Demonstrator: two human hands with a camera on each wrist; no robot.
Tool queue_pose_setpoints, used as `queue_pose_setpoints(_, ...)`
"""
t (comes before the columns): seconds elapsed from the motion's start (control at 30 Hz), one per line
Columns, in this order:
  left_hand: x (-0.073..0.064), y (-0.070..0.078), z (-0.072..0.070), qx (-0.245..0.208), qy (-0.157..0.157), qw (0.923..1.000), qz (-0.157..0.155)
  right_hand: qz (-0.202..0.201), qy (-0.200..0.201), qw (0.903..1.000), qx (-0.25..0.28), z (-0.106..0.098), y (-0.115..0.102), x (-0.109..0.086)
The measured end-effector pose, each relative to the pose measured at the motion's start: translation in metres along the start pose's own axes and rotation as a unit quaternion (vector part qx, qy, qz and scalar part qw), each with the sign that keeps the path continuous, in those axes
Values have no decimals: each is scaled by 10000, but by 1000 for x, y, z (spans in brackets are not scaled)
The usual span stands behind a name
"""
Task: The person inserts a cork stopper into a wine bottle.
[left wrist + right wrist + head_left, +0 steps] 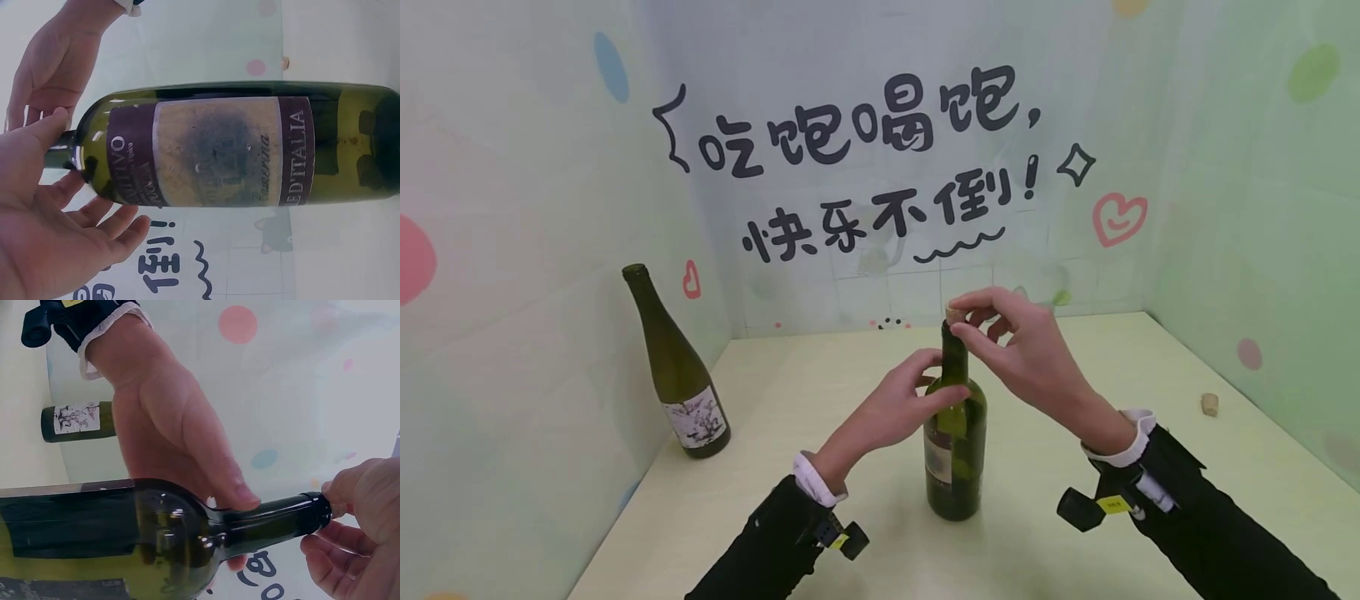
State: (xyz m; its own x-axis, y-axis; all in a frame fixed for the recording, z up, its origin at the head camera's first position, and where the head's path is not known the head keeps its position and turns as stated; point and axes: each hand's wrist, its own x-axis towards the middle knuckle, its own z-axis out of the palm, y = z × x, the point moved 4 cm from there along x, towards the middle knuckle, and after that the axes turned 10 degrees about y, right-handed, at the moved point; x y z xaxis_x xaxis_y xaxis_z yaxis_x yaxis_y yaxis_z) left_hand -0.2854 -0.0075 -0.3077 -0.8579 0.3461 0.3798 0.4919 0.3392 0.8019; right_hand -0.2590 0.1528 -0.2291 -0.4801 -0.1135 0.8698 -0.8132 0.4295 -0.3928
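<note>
A dark green wine bottle [955,467] stands upright on the table in the head view. My left hand [891,406] holds it at the shoulder and lower neck, thumb across the near side and fingers behind. At the bottle's mouth, my right hand [1026,350] pinches a cork [955,316] between thumb and fingertips. How far the cork sits in the mouth cannot be told. In the left wrist view the bottle's worn label [215,153] faces the camera. The right wrist view shows the bottle neck [269,525] between both hands, with the cork mostly hidden by fingers.
Another green bottle [681,367], with a blossom-patterned label, stands at the table's left edge by the side wall. A loose cork [1210,404] lies near the right edge. Printed sheeting with writing [880,142] surrounds the pale table [820,358] at back and sides.
</note>
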Motion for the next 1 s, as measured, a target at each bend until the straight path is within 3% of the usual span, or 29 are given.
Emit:
queue_pose_setpoints(0.27, -10, 0, -24, 427, 417, 9981, 164, -68, 59, 9999, -77, -3, 8, -13)
queue_pose_setpoints(0.57, -23, -9, -52, 873, 1023, 9907, 199, 217, -468, 9986, -135, 2, 22, -33)
queue_pose_setpoints(0.8, -35, -21, -70, 1576, 1297, 9779, 449, 386, -1103, 9930, -196, 17, 32, -55)
queue_pose_setpoints(1.0, -46, -36, -89, 2185, 1509, 9626, 540, 818, -1670, 9825, -48, 27, 39, -68)
